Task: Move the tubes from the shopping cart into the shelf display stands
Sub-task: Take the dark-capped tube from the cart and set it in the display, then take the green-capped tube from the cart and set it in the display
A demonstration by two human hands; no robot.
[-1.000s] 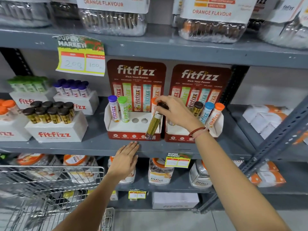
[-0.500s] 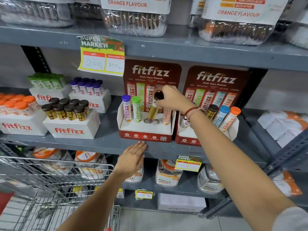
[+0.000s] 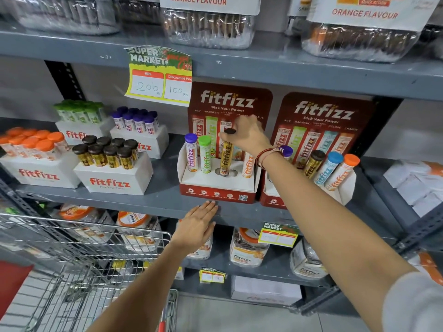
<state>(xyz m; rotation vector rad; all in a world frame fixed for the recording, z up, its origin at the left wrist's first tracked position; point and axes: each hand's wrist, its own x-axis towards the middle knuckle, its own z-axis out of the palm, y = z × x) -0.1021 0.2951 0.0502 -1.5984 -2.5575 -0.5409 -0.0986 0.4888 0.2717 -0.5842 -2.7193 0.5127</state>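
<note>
My right hand (image 3: 248, 136) grips the black cap of a gold tube (image 3: 226, 159), which stands almost upright in a hole of the left red display stand (image 3: 217, 195). In that stand a purple-capped tube (image 3: 191, 152) and a green-capped tube (image 3: 205, 154) stand to its left, and an orange tube (image 3: 248, 165) to its right. The right display stand (image 3: 271, 201) holds a gold tube (image 3: 314, 165), a blue-capped tube (image 3: 329, 167) and an orange-capped tube (image 3: 345, 170). My left hand (image 3: 197, 225) lies flat, fingers spread, against the shelf's front edge. The wire shopping cart (image 3: 84, 248) is at lower left.
White boxes of tubes fill the shelf's left side: black-capped (image 3: 107, 152), orange-capped (image 3: 31, 144), purple-capped (image 3: 136, 119), green-capped (image 3: 79, 111). A yellow price tag (image 3: 159, 75) hangs from the shelf above. Jars (image 3: 247, 248) sit on the lower shelf. Grey uprights (image 3: 422, 231) stand at right.
My right hand has carried the gold tube from in front of the left stand up over it and lowered it into a hole, from tilted to nearly upright. My left hand stayed on the shelf edge.
</note>
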